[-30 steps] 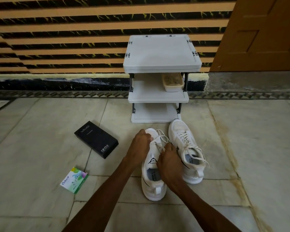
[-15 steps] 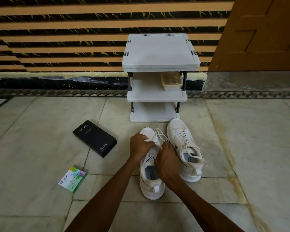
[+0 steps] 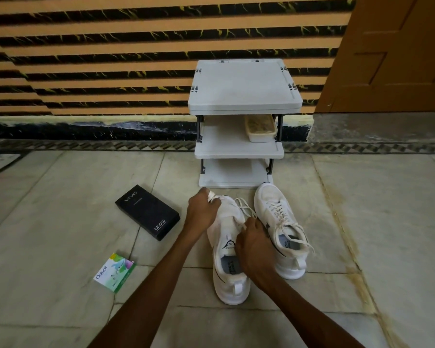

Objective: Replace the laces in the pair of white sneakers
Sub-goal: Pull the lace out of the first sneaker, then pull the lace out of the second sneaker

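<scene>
Two white sneakers sit on the marble floor (image 3: 60,197), toes toward the wall, and only one is being worked on. Furthest left, a small green-and-white packet (image 3: 114,272) lies flat. Next comes a black box (image 3: 147,212), nearer the shoes but clear of both hands.

The left hand (image 3: 202,209) curls over the toe of the near sneaker (image 3: 227,249) and pins it down. Its lace (image 3: 245,209) lies slack across the upper eyelets. The right hand (image 3: 251,244) seems to pinch that lace beside the tongue, though its fingertips are mostly hidden behind the hand.

Just beside it on the right, the far sneaker (image 3: 280,229) is fully laced, with its ends flopping over the collar.

I'd judge this to be the unlacing step, early in the job, with the old lace being worked out of the first shoe. The next move calls for drawing the lace out eyelet by eyelet while the toe is held steady.
</scene>
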Available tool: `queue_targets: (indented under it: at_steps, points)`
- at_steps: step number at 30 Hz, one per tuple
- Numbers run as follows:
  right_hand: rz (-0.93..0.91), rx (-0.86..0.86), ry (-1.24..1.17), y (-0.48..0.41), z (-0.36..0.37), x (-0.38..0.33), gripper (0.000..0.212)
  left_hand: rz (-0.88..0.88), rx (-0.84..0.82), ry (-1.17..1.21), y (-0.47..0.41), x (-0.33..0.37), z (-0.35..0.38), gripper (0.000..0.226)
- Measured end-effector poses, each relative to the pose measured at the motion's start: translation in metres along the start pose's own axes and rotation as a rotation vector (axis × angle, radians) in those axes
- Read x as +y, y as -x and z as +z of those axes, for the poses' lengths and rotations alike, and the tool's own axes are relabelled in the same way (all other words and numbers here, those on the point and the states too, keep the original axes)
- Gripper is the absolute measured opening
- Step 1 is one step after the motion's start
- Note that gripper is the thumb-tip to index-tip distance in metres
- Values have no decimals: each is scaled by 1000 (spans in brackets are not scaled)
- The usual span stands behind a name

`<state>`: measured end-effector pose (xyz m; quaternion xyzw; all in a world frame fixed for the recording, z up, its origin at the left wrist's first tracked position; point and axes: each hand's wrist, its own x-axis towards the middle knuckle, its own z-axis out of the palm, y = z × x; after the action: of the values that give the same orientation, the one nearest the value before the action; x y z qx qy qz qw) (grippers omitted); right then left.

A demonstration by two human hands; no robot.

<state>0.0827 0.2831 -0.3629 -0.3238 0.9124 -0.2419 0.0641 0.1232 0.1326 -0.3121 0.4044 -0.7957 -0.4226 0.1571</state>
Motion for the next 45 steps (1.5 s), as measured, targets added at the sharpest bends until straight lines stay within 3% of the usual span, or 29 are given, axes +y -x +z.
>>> queue_targets:
  at_steps: [3, 5, 8, 10, 13, 16, 20, 22, 25, 30, 32, 35, 36, 38, 39, 41, 43, 45]
  points:
    - [60, 17, -184, -11, -15, 5, 23, 191, -217, -116, 4, 17, -23, 16]
    - [8, 66, -299, -31, -30, 10, 25, 352, -224, -133, 13, 29, -42, 16]
    - [-170, -120, -267, -61, -52, 4, 40, 441, -271, 3, 27, 53, -64, 10]
    - [-187, -219, -112, -74, -55, -6, 24, 445, -279, 213, 33, 70, -73, 9]
    - [-138, -277, 46, -80, -58, -10, 26, 419, -88, 543, 33, 86, -84, 11]
    - [-303, -322, 220, -71, -80, -18, 16, 323, 63, 646, 28, 80, -83, 15]
    - [-607, -273, -32, -60, -140, -47, 14, 183, -202, 690, 30, 53, -46, 16]
    - [-669, -176, -123, -62, -168, -54, 16, 96, -313, 811, 35, 44, -21, 19]
    - [-531, -19, -177, -69, -183, -42, 27, 80, -423, 892, 43, 38, 6, 24]
    - [-249, 55, -332, -68, -169, -9, 16, 252, -677, 653, 46, 43, 7, 23]
    - [-157, 72, -480, -64, -165, 2, 11, 225, -673, 608, 46, 52, 6, 20]
    - [7, 115, -665, -54, -158, 19, 15, 125, -505, 650, 41, 70, 9, 25]
    - [80, 39, -741, -49, -155, 24, 29, 95, -474, 698, 39, 79, 9, 27]
    - [179, -300, -849, -39, -148, 34, 55, 27, -488, 863, 36, 102, 12, 27]
    - [174, -485, -843, -34, -144, 37, 56, -7, -508, 949, 35, 113, 13, 26]
    - [79, -725, -762, -26, -138, 41, 32, -52, -539, 1061, 31, 132, 14, 23]
    - [-9, -756, -682, -21, -136, 45, 13, -51, -552, 1090, 27, 144, 17, 23]
    - [15, -689, -666, -21, -141, 51, 10, 5, -543, 1049, 24, 149, 20, 23]
